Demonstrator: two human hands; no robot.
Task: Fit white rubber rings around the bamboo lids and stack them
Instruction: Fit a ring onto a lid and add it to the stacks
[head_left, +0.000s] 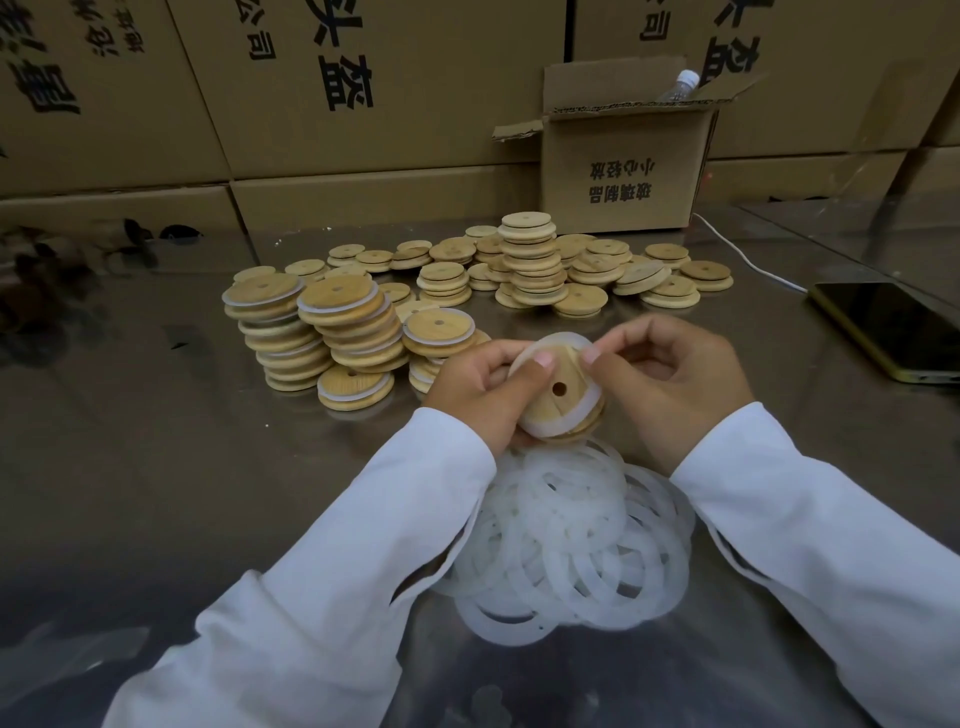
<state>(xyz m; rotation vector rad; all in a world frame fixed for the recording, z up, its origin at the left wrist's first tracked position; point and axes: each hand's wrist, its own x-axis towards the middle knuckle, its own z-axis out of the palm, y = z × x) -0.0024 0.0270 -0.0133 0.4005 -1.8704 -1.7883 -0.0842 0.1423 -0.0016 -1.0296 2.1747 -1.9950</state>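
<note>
Up close, both hands are busy with one bamboo lid (540, 400). The left hand (475, 397) grips the lid from its left side, fingers curled underneath and the thumb pressed flat on the face, close to the small round hole (559, 388) in the middle. The right hand (670, 384) pinches a white rubber ring (569, 339) between thumb and forefinger at the lid's upper right edge, and its other fingers are loosely curled. The ring is only partly on: it wraps the far rim, but a stretch of it lies across the near part of the face. The lid is tilted towards the camera and held above the tabletop (156, 467), over a loose heap of rings (571, 545) that lies between the two white sleeves (363, 545).

Left of the hands and just beyond them stand stacks of ringed lids (340, 317), each lid showing a white band at its edge. The stacks lean, and a few single lids lie at their foot. Farther back is a spread of bare lids (670, 291), some in low piles, with one taller stack (530, 254) in the middle. Behind that an open cardboard box (623, 171) sits on the tabletop with a clear plastic bottle (680, 85) sticking out of it. At the right a dark phone (883, 327) lies flat, and a white cable (743, 255) runs from it towards the box. Large brown cartons (363, 104) with black printing form a wall along the back.
</note>
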